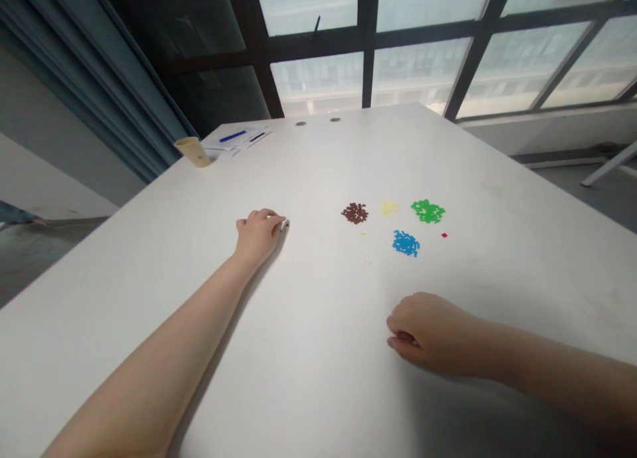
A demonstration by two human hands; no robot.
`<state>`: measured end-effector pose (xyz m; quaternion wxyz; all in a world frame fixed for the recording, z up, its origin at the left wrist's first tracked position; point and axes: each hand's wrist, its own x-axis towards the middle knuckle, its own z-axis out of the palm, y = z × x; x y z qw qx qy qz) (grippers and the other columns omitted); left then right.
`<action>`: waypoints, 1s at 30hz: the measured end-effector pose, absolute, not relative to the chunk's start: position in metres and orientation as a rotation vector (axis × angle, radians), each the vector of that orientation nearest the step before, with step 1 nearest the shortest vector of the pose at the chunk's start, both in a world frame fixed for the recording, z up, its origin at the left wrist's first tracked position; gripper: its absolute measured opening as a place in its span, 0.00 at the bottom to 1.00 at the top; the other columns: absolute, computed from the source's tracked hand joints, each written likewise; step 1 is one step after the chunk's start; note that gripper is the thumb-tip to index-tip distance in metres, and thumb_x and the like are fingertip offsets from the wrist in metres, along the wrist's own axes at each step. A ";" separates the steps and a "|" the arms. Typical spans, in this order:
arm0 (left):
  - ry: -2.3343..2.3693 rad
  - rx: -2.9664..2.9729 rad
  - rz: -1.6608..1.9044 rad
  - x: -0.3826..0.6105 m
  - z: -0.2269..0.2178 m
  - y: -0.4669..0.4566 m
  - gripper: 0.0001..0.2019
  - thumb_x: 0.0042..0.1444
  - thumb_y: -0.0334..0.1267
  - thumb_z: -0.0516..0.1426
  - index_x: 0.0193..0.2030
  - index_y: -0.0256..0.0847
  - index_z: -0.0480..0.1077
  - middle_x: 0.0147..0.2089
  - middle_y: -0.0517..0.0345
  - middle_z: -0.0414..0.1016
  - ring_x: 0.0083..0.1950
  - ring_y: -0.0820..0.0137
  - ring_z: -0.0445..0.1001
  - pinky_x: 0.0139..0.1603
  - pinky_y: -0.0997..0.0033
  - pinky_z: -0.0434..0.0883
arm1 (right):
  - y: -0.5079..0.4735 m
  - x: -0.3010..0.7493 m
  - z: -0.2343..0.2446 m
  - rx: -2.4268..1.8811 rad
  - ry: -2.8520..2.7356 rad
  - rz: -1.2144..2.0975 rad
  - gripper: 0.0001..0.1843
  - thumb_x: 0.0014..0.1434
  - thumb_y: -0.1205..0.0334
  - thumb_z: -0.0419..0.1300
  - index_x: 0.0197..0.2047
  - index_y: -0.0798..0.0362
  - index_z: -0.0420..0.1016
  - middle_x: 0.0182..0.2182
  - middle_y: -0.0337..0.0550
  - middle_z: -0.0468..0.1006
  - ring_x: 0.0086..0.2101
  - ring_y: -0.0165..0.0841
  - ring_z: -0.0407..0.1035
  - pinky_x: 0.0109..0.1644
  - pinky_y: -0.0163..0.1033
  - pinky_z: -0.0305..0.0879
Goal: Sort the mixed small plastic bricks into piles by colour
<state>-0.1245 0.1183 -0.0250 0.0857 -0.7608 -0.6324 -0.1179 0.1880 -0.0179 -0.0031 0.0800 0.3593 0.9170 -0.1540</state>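
Observation:
On the white table (308,352) lie small heaps of tiny pieces: a brown heap (355,213), a pale yellow heap (389,208), a green heap (428,211) and a blue heap (405,243). A lone red piece (444,235) and a lone yellow piece (363,233) lie between them. My left hand (259,233) rests to the left of the heaps, its fingers curled round a small yellow-tipped thing (285,227). My right hand (430,332) lies nearer to me in a loose fist, fingers curled under; whether it holds anything is hidden.
A tan paper cup (193,151) stands at the far left corner beside papers with a blue pen (235,138). Two round holes (317,121) sit near the far edge. Dark-framed windows and a curtain lie beyond the table.

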 end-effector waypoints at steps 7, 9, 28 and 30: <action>-1.849 -2.328 -0.401 -0.121 -0.030 0.120 0.14 0.56 0.42 0.47 0.37 0.43 0.73 0.45 0.52 0.72 0.46 0.58 0.65 0.41 0.57 0.57 | -0.016 0.185 -0.004 1.067 2.750 -0.446 0.16 0.55 0.60 0.47 0.20 0.54 0.68 0.19 0.41 0.71 0.21 0.29 0.59 0.25 0.37 0.39; -1.853 -2.339 -0.435 -0.120 -0.030 0.120 0.14 0.55 0.42 0.48 0.36 0.43 0.73 0.44 0.53 0.73 0.46 0.58 0.66 0.41 0.58 0.57 | -0.016 0.185 -0.003 1.070 2.744 -0.445 0.16 0.55 0.60 0.47 0.20 0.54 0.67 0.19 0.41 0.71 0.21 0.28 0.59 0.25 0.37 0.38; -1.865 -2.343 -0.446 -0.108 -0.024 0.112 0.14 0.54 0.41 0.47 0.39 0.42 0.71 0.44 0.53 0.74 0.47 0.59 0.67 0.42 0.59 0.59 | -0.016 0.186 -0.005 1.079 2.753 -0.432 0.15 0.55 0.60 0.47 0.20 0.54 0.67 0.20 0.41 0.72 0.22 0.28 0.60 0.25 0.37 0.39; -1.864 -2.360 -0.423 -0.108 -0.024 0.112 0.14 0.54 0.42 0.47 0.36 0.43 0.72 0.43 0.54 0.74 0.46 0.59 0.67 0.42 0.58 0.59 | -0.016 0.185 -0.004 1.078 2.749 -0.438 0.16 0.55 0.60 0.47 0.20 0.54 0.67 0.20 0.41 0.72 0.21 0.28 0.60 0.25 0.37 0.39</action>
